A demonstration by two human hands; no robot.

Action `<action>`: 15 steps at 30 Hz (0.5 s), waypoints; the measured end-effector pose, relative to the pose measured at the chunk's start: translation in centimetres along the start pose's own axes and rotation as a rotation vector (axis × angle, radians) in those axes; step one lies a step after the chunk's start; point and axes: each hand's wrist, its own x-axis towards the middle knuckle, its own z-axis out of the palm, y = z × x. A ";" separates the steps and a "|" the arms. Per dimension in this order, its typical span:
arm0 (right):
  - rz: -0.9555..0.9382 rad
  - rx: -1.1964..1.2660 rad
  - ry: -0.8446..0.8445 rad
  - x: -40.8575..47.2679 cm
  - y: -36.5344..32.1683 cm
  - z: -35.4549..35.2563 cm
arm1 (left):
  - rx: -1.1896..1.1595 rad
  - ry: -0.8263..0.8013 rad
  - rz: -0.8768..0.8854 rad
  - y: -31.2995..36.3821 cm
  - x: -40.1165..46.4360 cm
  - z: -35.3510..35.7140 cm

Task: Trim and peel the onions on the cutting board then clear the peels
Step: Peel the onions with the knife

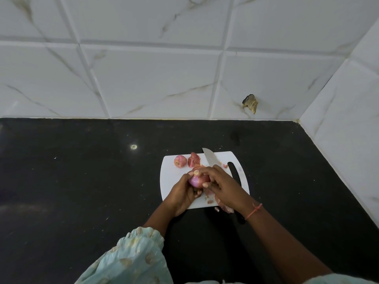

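Both hands, left hand [182, 193], right hand [221, 181], gripping onion [198, 180] (seemingly half-peeled), over cutting board [170, 175]

Dim, flat light; a small glare spot on the dark counter [133, 146], tile lines bowing at the edges, soft focus throughout.

Head camera looks steeply down at counter [102, 181].

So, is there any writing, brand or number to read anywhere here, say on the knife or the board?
None can be read. The knife blade and white board show no legible marks; faint specks by the board's handle slot are too small to tell. Wall tiles carry only veining.
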 end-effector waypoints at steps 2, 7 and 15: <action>-0.015 -0.041 -0.012 0.2 -0.2 -0.3 | 0.013 0.001 0.025 -0.1 0.1 -0.1; -0.014 -0.029 -0.005 0.1 0.2 0.0 | 0.021 0.001 0.040 -0.1 0.3 -0.1; -0.019 -0.057 0.018 0.2 0.6 0.3 | 0.026 0.011 0.053 0.0 0.0 0.4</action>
